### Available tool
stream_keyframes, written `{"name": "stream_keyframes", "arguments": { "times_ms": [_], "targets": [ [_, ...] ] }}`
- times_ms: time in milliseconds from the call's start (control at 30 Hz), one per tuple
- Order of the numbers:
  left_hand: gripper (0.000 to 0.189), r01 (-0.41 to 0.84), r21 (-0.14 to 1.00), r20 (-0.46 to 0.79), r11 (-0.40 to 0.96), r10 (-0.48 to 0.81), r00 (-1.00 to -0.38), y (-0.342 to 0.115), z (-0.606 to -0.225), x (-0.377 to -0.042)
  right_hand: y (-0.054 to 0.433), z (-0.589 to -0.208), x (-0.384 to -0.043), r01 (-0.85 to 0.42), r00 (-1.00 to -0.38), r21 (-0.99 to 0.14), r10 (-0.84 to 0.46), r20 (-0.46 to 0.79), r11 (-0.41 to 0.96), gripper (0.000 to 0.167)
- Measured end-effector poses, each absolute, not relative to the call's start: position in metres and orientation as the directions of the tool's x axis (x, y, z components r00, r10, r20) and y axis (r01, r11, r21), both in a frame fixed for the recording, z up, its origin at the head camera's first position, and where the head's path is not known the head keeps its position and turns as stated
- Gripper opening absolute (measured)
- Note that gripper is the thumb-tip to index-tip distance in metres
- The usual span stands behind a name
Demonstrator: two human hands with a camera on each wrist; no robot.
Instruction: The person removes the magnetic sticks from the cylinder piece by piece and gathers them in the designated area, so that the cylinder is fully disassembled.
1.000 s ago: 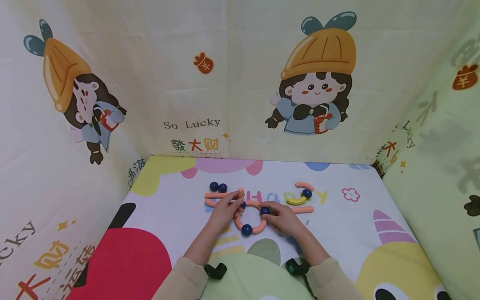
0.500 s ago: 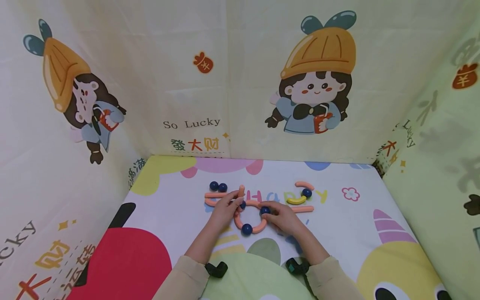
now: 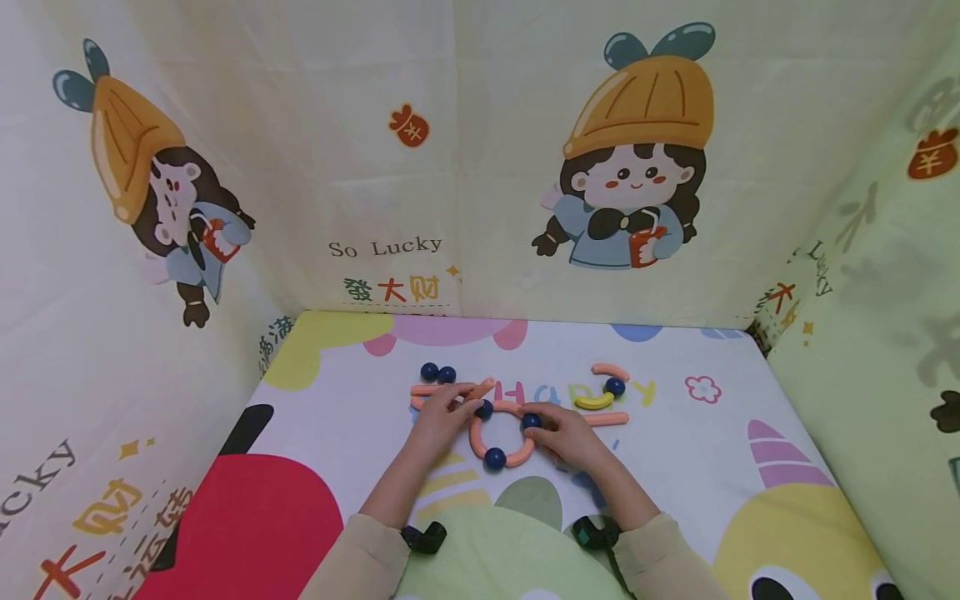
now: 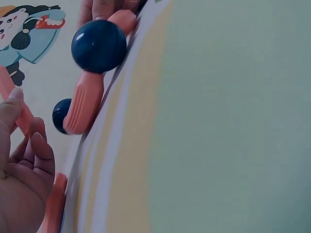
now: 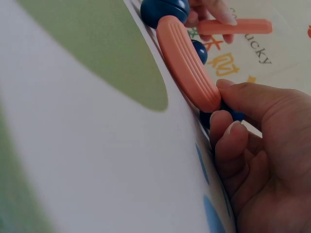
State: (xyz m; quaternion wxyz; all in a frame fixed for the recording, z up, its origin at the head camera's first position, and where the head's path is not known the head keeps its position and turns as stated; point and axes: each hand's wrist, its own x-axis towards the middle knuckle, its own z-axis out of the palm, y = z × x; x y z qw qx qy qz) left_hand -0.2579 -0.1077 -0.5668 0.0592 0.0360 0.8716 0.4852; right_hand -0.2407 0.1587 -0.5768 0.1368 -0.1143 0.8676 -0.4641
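Ring of curved pink rods [image 3: 476, 437] and three navy balls lies flat mid-bench, between both hands. Balls sit at its near side [image 3: 495, 458], far left [image 3: 484, 409] and right [image 3: 531, 422].

Right hand [image 3: 567, 436]: thumb and fingers pinch the right ball, where a curved rod meets it. Left hand [image 3: 441, 419]: thumb and fingers pinch a short straight pink rod [image 3: 483, 388], far end angled up and right, just beside the far-left ball; wrist views show rod and ring apart.

Left of the ring, partly behind the left hand: long pink rod [image 3: 423, 390], curved pink rod [image 3: 417, 402]. Two loose navy balls [image 3: 438, 372] side by side beyond them.

Right of ring: straight pink rod [image 3: 607, 418], yellow curved rod [image 3: 595, 402], navy ball [image 3: 615, 387], another curved pink rod [image 3: 610, 370] behind that.

Bench [image 3: 675, 458] has a cartoon-print cover. Cream printed cloth [image 3: 495, 125] hangs behind and both sides. Beige sleeves [image 3: 360, 557], black camera at each wrist.
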Motion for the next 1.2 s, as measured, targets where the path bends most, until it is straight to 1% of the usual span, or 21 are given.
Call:
{"name": "stream_keyframes", "arguments": {
  "times_ms": [167, 267, 400, 633, 767, 900, 933, 1067, 1167, 1200],
  "targets": [
    [0.03, 0.088, 0.803, 0.015, 0.589, 0.127, -0.992, -0.119, -0.565, -0.255, 0.158, -0.576, -0.24, -0.073, -0.94, -0.826, -0.317, -0.131, 0.559, 0.036],
    [0.027, 0.145, 0.757, 0.069, 0.637, 0.143, -0.987, -0.125, -0.563, -0.253, 0.159, -0.576, -0.24, -0.074, -0.938, -0.83, -0.32, -0.13, 0.554, 0.037],
    [0.028, 0.194, 0.711, 0.103, 0.675, 0.173, -0.979, -0.134, -0.56, -0.25, 0.159, -0.576, -0.24, -0.063, -0.938, -0.832, -0.318, -0.14, 0.551, 0.036],
    [0.042, 0.188, 0.719, 0.075, 0.669, 0.195, -0.978, -0.148, -0.558, -0.248, 0.16, -0.576, -0.241, -0.038, -0.939, -0.828, -0.305, -0.163, 0.56, 0.035],
    [0.038, 0.223, 0.716, 0.095, 0.662, 0.225, -0.97, -0.157, -0.561, -0.248, 0.16, -0.577, -0.241, -0.038, -0.94, -0.828, -0.301, -0.161, 0.56, 0.035],
    [0.028, 0.271, 0.692, 0.126, 0.669, 0.258, -0.958, -0.167, -0.564, -0.248, 0.159, -0.577, -0.24, -0.038, -0.94, -0.828, -0.302, -0.161, 0.559, 0.036],
    [0.025, 0.271, 0.688, 0.125, 0.673, 0.258, -0.958, -0.169, -0.565, -0.248, 0.159, -0.577, -0.24, -0.038, -0.939, -0.829, -0.303, -0.161, 0.558, 0.036],
    [0.031, 0.235, 0.719, 0.067, 0.655, 0.27, -0.96, -0.179, -0.569, -0.25, 0.159, -0.575, -0.24, -0.033, -0.939, -0.834, -0.303, -0.162, 0.55, 0.035],
    [0.038, 0.206, 0.707, 0.036, 0.677, 0.257, -0.966, -0.184, -0.571, -0.249, 0.159, -0.576, -0.24, -0.046, -0.938, -0.84, -0.314, -0.15, 0.541, 0.035],
    [0.037, 0.197, 0.694, 0.03, 0.692, 0.246, -0.969, -0.185, -0.571, -0.249, 0.158, -0.576, -0.24, -0.052, -0.937, -0.842, -0.318, -0.145, 0.537, 0.035]
  ]
}}
